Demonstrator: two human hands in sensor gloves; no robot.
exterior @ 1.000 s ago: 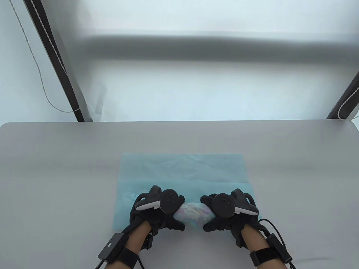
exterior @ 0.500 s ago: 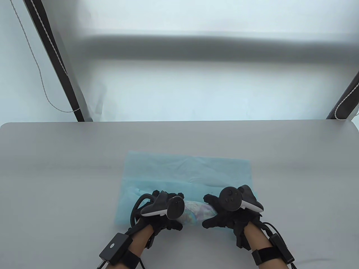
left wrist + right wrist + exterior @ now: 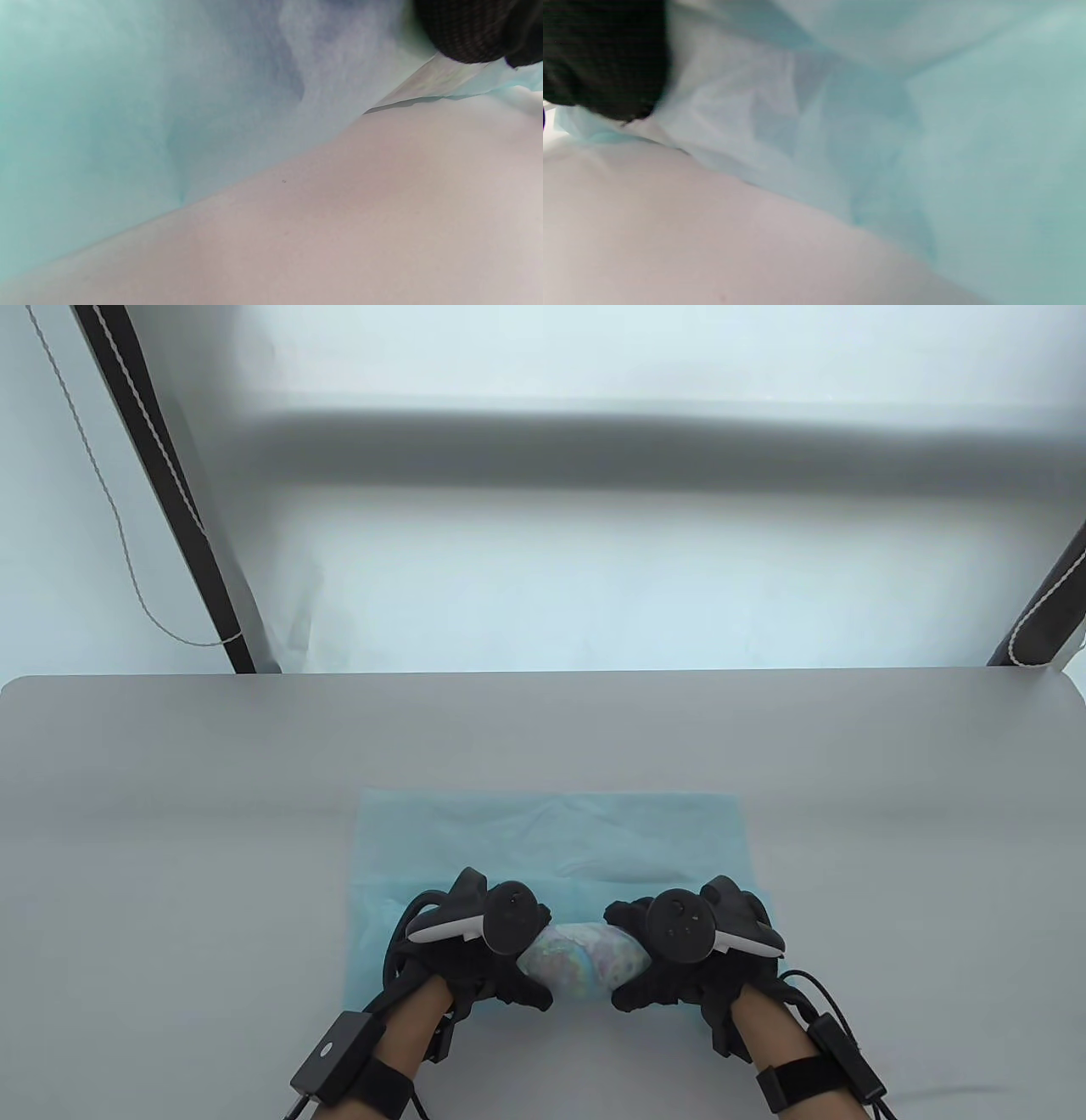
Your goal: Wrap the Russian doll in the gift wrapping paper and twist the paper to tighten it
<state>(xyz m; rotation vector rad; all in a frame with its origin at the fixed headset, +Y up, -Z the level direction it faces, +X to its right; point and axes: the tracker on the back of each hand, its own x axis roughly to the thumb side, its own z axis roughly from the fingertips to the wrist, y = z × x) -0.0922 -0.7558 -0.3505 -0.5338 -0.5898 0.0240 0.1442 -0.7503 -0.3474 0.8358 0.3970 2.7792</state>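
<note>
Both hands are working low at the near edge of the table (image 3: 170, 780), and the doll (image 3: 577, 963) is lying on its side between them, sitting on the near part of the blue paper (image 3: 551, 831). The left hand (image 3: 475, 950) is curling its fingers around one end of the doll, the right hand (image 3: 679, 954) is gripping the other end. Paper is looking thinly drawn over the doll already, its pattern showing through. Most of the sheet is lying flat beyond the hands, so this is reading as the rolling step, early on. Next up, I'd say, is rolling the doll away across that flat sheet, keeping the paper snug, before any twisting of the ends.
</note>
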